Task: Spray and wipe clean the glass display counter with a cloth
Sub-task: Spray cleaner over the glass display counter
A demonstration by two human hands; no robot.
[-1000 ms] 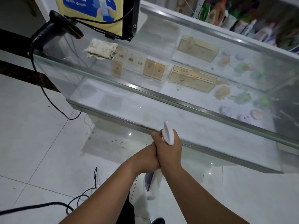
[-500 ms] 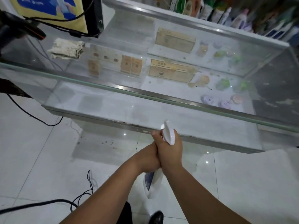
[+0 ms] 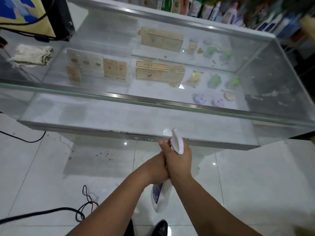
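Observation:
A white spray bottle points its nozzle at the front glass of the display counter. My right hand grips the bottle's neck, fingers round the trigger head. My left hand wraps round the bottle just beside and under the right one; its fingers are mostly hidden. A crumpled whitish cloth lies on the glass top at the far left, well away from both hands. The front pane looks hazy and streaked.
Boxes and small trinkets sit on the shelf inside the case. A black-framed sign stands on the top's left end. Black cables trail over the tiled floor at the lower left. Shelves of bottles stand behind the counter.
My view has swung right along the counter, so the cloth and sign slid to the left edge. Both hands have kept the same grip on the bottle.

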